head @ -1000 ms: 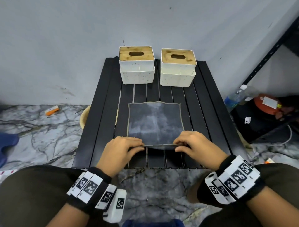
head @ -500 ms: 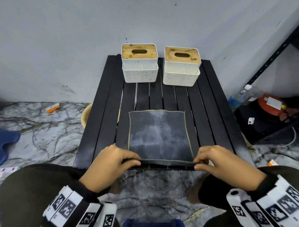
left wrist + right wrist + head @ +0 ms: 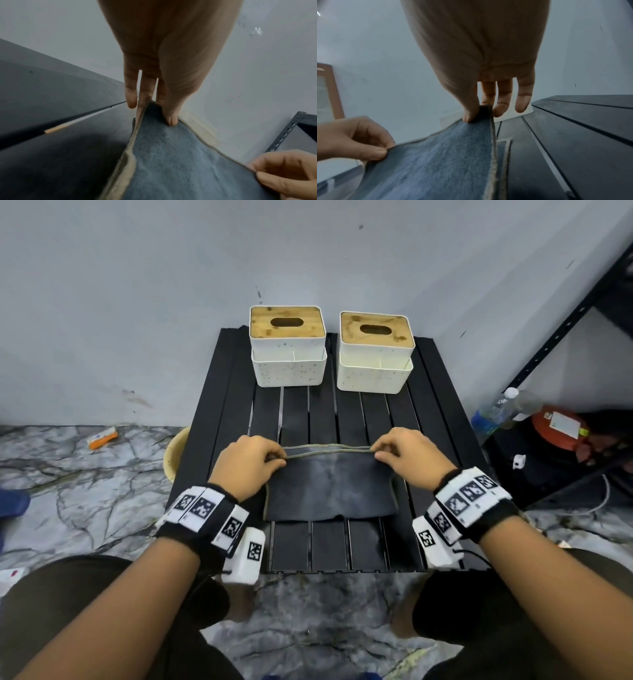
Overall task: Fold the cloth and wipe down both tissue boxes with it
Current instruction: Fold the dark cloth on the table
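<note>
A dark grey-blue cloth (image 3: 329, 487) with a pale hem lies folded in half on the black slatted table (image 3: 442, 419). My left hand (image 3: 253, 463) pinches its far left corner (image 3: 154, 108), thumb on top. My right hand (image 3: 407, 457) pinches the far right corner (image 3: 483, 112) the same way. The carried edge sits just above the far hem, held slightly off the table. Two white tissue boxes with wooden lids stand at the back of the table, the left tissue box (image 3: 287, 347) and the right tissue box (image 3: 375, 352), side by side and apart from the cloth.
The grey wall rises right behind the boxes. A yellow basin (image 3: 174, 453) sits on the marble floor to the table's left. A black metal shelf (image 3: 565, 323), a plastic bottle (image 3: 493, 412) and a red container (image 3: 558, 429) stand at the right.
Both hands lifted the cloth's near edge and carried it away from me to the far edge, folding the cloth in half. The boxes have not moved.
</note>
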